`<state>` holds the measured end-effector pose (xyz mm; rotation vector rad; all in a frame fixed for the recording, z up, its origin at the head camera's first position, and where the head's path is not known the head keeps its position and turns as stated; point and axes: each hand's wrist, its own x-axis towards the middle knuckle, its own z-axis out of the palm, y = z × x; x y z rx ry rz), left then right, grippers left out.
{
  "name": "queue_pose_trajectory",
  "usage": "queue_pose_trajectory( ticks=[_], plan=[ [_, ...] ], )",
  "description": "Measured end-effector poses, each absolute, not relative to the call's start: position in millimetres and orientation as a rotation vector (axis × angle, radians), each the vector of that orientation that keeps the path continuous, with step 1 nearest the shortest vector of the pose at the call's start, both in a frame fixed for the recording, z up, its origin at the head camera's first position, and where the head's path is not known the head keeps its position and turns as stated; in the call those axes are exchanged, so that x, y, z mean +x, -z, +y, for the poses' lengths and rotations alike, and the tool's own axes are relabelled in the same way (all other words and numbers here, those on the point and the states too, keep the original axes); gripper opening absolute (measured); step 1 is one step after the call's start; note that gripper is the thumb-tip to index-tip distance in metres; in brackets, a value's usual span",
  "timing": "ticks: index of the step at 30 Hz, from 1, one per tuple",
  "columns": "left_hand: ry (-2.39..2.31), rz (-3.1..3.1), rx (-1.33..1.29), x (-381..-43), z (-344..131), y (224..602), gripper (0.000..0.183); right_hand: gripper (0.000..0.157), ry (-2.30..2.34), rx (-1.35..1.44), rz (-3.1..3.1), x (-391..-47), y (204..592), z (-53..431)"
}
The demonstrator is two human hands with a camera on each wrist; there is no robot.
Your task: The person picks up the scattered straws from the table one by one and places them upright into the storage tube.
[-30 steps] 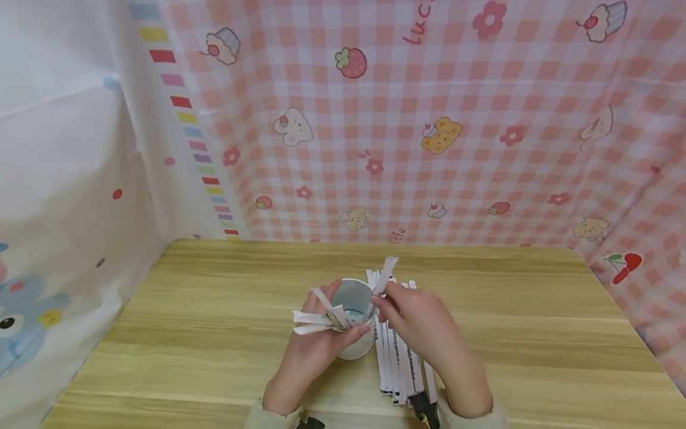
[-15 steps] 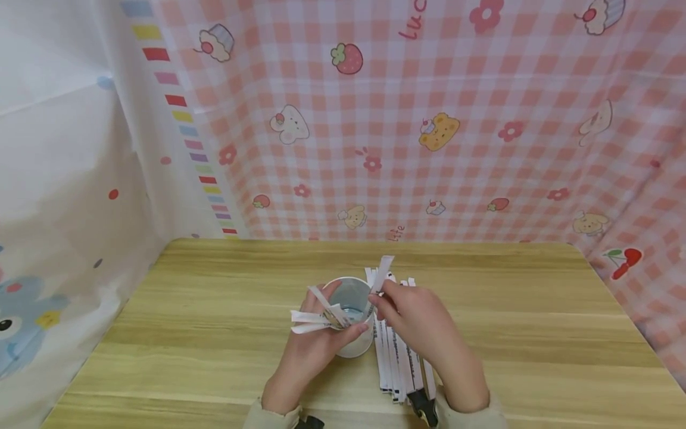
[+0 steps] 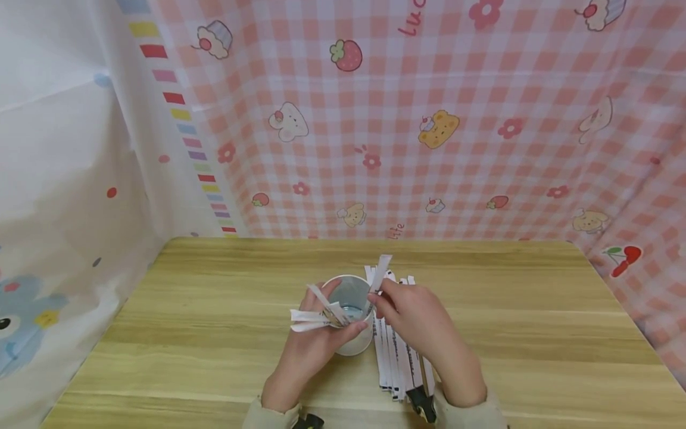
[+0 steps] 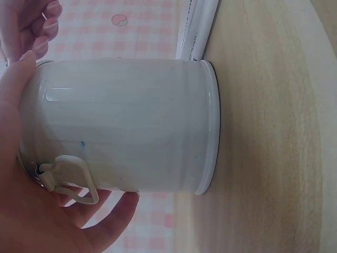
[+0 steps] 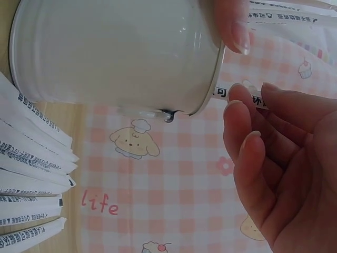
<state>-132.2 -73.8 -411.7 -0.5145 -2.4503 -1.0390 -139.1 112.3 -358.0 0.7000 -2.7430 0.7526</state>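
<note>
A white metal pail [image 3: 355,344] with a small wire loop on its side stands on the table. My left hand [image 3: 308,351] holds it from the left, thumb at the rim and fingers around the wall, as the left wrist view also shows. Several paper-wrapped straws [image 3: 311,319] lean out over its left rim. My right hand [image 3: 423,319] pinches another paper-wrapped straw [image 3: 380,273] between thumb and fingertips; its upper end sticks up above the hand and its lower end is inside the pail. Printed lettering shows on its wrapper in the right wrist view.
On the wooden table [image 3: 187,322], a row of paper-wrapped straws [image 3: 388,363] lies right of the pail, partly under the right forearm. A black device [image 3: 421,405] sits near the right wrist. A pink checked cloth [image 3: 396,95] hangs behind the table.
The head view has shifted slightly. Both hands, the pail and the pinched straw keep almost the same places relative to each other.
</note>
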Motion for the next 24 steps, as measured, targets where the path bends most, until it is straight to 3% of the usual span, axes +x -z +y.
queue_pose_trajectory(
  ticks=[24],
  plan=[
    [1.012, -2.446, -0.510, -131.2, -73.2, 411.4, 0.075, 0.017, -0.766, 0.673, -2.785, -141.1, 358.3, 112.8]
  ],
)
